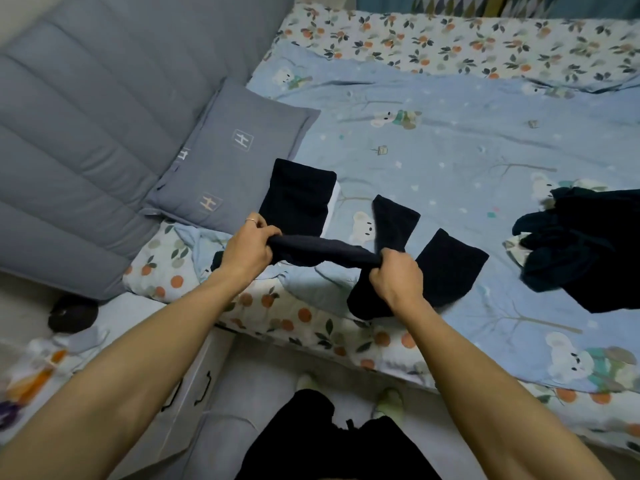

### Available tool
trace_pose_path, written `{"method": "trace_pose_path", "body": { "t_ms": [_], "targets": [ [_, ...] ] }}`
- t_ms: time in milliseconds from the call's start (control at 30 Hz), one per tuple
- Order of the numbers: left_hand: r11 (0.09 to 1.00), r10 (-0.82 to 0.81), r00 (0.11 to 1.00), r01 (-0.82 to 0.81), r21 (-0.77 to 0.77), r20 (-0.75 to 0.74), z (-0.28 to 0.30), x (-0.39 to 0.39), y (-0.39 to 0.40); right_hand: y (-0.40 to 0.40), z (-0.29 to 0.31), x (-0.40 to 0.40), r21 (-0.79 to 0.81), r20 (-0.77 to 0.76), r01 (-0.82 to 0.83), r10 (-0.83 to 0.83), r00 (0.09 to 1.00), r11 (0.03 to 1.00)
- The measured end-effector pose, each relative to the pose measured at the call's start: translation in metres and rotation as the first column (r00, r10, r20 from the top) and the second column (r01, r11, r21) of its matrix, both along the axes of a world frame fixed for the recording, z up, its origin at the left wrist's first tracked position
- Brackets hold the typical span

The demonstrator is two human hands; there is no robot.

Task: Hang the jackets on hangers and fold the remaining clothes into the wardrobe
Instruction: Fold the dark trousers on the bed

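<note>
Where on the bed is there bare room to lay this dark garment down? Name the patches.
Free: the blue quilt beyond the folded dark pieces, between the pillow and the dark heap. Crowded: near the hands.

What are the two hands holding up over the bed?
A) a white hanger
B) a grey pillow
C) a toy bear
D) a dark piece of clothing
D: the left hand and the right hand each grip one end of a dark garment, stretched between them above the blue bedsheet; the grey pillow lies untouched by the headboard.
</note>
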State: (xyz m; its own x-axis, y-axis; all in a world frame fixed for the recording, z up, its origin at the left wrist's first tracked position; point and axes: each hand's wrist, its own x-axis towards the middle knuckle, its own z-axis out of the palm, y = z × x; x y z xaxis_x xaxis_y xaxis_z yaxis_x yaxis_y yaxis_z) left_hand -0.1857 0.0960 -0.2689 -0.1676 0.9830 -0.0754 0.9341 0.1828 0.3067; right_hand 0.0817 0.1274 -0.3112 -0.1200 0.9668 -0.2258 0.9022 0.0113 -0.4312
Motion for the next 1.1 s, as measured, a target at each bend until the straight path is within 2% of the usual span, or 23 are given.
{"method": "trace_pose_path", "body": {
  "t_ms": [133,200,267,300,333,400,433,467,533,667,900,1000,1100],
  "targets": [
    [0.986,0.019,1.0,-0.021,0.163,0.014,-0.011,-0.044,0.01,0.006,0.008,-0.045,0.227,-0.133,0.094,-0.065,0.989,0.969],
    [0.969,-0.028,0.998,0.043,0.245,-0.063,-0.023,-0.066,0.008,0.002,-0.002,-0.061,0.221,-0.123,0.104,-0.078,0.989,0.97],
    [0.96,-0.063,0.988,0.098,0.263,-0.138,-0.054,-0.096,0.001,-0.009,-0.027,-0.084,0.14,-0.034,0.065,-0.061,0.998,0.988],
    [0.971,-0.078,0.982,0.114,0.21,-0.169,-0.077,-0.116,-0.003,-0.016,-0.047,-0.101,0.066,0.012,0.029,-0.03,0.999,0.997],
    [0.988,-0.109,0.974,0.129,0.089,-0.199,-0.095,-0.127,-0.009,-0.024,-0.061,-0.111,-0.03,0.031,-0.015,0.016,0.999,0.999],
    [0.955,-0.191,0.949,0.121,-0.271,-0.249,-0.127,-0.142,-0.025,-0.037,-0.086,-0.129,-0.256,0.035,-0.125,0.138,0.99,0.959],
    [0.897,-0.222,0.947,0.104,-0.43,-0.233,-0.141,-0.147,-0.034,-0.042,-0.097,-0.139,-0.358,0.024,-0.165,0.186,0.982,0.919],
    [0.847,-0.218,0.958,0.09,-0.524,-0.187,-0.152,-0.15,-0.04,-0.046,-0.104,-0.147,-0.421,0.016,-0.175,0.201,0.98,0.89],
    [0.806,-0.199,0.976,0.113,-0.581,-0.086,-0.166,-0.147,-0.048,-0.05,-0.108,-0.154,-0.459,0.008,-0.151,0.174,0.985,0.875],
    [0.84,-0.079,0.988,0.138,-0.525,0.132,-0.172,-0.124,-0.039,-0.042,-0.108,-0.147,-0.455,0.006,-0.085,0.099,0.995,0.887],
    [0.848,0.034,0.921,0.18,-0.499,0.388,-0.201,-0.054,-0.005,-0.013,-0.131,-0.08,-0.467,0.017,0.142,-0.151,0.988,0.873],
    [0.854,0.046,0.901,0.188,-0.484,0.431,-0.219,-0.012,0.017,0.002,-0.15,-0.031,-0.437,0.031,0.222,-0.232,0.972,0.872],
    [0.883,-0.036,0.902,0.231,-0.408,0.431,-0.232,0.026,0.037,0.014,-0.167,0.009,-0.381,0.048,0.253,-0.255,0.966,0.889]
  ]
}}
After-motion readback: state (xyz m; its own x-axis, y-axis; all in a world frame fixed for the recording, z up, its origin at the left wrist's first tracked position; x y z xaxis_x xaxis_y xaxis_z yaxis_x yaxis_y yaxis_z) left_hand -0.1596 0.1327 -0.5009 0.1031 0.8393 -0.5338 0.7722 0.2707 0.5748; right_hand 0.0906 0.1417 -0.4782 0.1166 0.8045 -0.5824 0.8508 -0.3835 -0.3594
